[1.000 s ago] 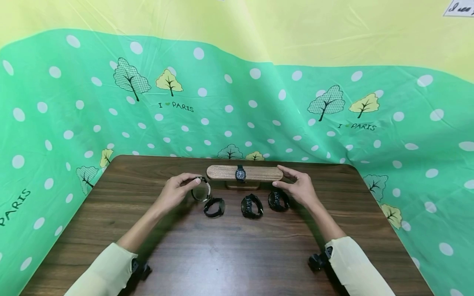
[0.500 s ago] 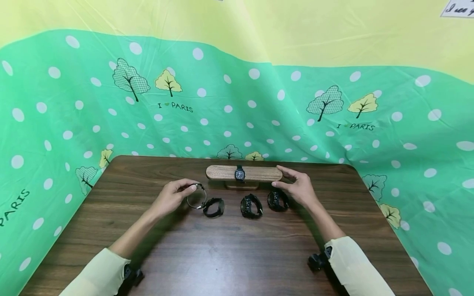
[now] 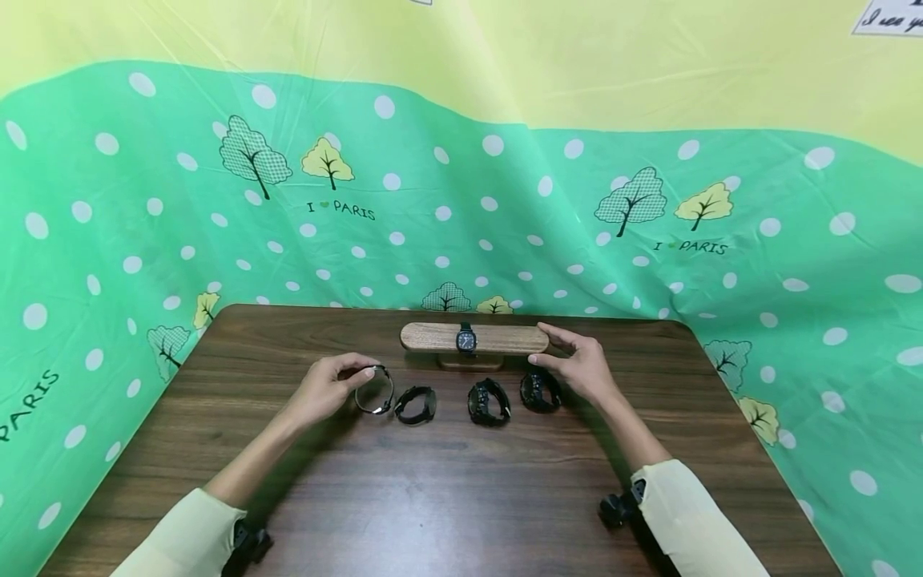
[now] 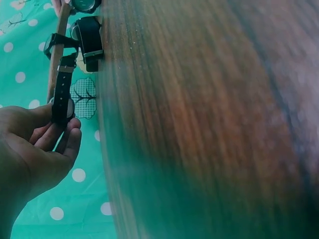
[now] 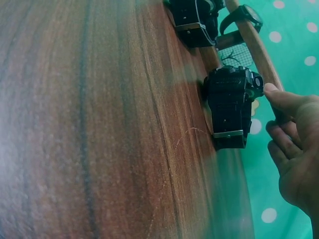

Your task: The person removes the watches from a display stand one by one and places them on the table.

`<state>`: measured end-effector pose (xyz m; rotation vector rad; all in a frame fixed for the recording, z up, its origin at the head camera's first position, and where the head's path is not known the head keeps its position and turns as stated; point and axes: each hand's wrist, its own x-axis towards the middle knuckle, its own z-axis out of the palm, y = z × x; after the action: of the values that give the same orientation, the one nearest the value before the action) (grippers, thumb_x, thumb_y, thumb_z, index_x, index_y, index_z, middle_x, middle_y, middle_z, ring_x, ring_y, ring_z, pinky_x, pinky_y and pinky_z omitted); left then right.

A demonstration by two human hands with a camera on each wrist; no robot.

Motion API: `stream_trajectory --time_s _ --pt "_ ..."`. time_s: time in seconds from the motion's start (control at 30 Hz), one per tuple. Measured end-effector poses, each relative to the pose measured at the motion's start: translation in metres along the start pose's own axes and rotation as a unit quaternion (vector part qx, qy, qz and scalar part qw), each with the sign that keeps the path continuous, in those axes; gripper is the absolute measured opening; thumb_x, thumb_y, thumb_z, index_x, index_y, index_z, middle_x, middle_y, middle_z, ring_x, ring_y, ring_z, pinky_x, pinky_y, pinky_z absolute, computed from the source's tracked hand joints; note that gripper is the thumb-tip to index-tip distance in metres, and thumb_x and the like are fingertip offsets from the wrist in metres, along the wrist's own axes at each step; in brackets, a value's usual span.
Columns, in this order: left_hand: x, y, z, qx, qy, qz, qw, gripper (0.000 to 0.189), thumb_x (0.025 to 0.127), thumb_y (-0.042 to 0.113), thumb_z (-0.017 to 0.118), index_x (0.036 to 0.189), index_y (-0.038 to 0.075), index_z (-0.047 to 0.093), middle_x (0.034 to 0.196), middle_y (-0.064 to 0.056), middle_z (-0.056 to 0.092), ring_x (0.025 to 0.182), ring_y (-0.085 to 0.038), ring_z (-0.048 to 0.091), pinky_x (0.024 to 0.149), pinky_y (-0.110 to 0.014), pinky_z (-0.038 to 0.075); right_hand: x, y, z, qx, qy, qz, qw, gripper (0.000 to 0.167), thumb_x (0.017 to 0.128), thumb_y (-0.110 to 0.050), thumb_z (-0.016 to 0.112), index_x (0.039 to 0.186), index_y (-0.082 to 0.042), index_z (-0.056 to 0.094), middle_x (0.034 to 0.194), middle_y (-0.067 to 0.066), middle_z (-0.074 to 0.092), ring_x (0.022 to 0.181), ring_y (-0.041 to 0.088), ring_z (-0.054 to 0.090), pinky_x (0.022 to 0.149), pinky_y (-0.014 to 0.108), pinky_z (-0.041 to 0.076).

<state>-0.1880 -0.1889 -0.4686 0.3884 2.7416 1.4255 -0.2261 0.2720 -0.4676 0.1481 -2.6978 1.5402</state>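
Black-strapped watch (image 4: 62,92) pinched between thumb and fingers of left hand (image 3: 320,390); slim watch (image 3: 416,405) just right of it. Right hand (image 3: 580,365), half open, grips end of wooden stand (image 3: 429,336); chunky watch (image 3: 541,390) just below thumb.

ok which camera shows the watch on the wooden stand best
The head view: the watch sits face-on there, its dial in full against the wooden stand. Both wrist views catch it from the side, high in the picture, dial at a slant.
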Motion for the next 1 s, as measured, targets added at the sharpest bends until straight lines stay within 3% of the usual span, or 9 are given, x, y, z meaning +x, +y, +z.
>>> stream_trajectory --time_s 0.2,0.4,0.67,0.87,1.0 --pt "0.0 -0.001 -0.001 0.013 -0.013 -0.005 0.9998 0.022 0.11 0.02 0.074 0.128 0.009 0.083 0.124 -0.01 0.086 0.112 -0.022 0.077 0.096 -0.033 0.059 0.0 0.001 0.0 -0.007 -0.001 0.0 1.0 0.071 0.096 -0.03 0.094 0.16 -0.018 0.066 0.157 0.015 0.07 0.149 0.038 0.065 0.085 0.014 0.052" --pt "-0.001 -0.003 -0.001 0.029 -0.03 -0.01 0.9991 0.021 0.109 0.02 0.074 0.126 0.012 0.084 0.124 -0.008 0.086 0.116 -0.023 0.077 0.103 -0.042 0.059 0.001 0.0 0.0 -0.006 -0.002 0.003 1.0 0.071 0.095 -0.031 0.094 0.16 -0.02 0.066 0.158 0.015 0.07 0.15 0.037 0.064 0.084 0.017 0.052" --pt "0.0 -0.008 0.0 0.029 -0.052 -0.014 0.9982 0.021 0.11 0.02 0.073 0.127 0.013 0.084 0.125 -0.007 0.086 0.117 -0.021 0.076 0.101 -0.039 0.058 0.002 0.001 0.0 -0.013 -0.003 0.003 0.9999 0.072 0.096 -0.031 0.093 0.161 -0.016 0.065 0.161 0.014 0.068 0.152 0.038 0.062 0.09 0.014 0.051" --pt "0.0 -0.01 0.0 0.025 -0.063 -0.018 0.9975 0.022 0.111 0.019 0.072 0.129 0.012 0.083 0.129 -0.01 0.084 0.12 -0.024 0.075 0.104 -0.045 0.058 0.001 0.001 0.0 -0.003 -0.004 0.004 1.0 0.072 0.095 -0.03 0.094 0.16 -0.016 0.065 0.161 0.014 0.067 0.152 0.038 0.063 0.082 0.02 0.051" --pt "0.001 -0.011 0.0 0.023 -0.07 -0.022 0.997 0.023 0.111 0.018 0.072 0.13 0.011 0.083 0.131 -0.012 0.084 0.109 -0.02 0.072 0.096 -0.04 0.057 0.001 0.001 0.0 -0.002 -0.003 -0.001 1.0 0.073 0.096 -0.029 0.094 0.161 -0.014 0.064 0.161 0.016 0.067 0.151 0.039 0.062 0.08 0.02 0.051"
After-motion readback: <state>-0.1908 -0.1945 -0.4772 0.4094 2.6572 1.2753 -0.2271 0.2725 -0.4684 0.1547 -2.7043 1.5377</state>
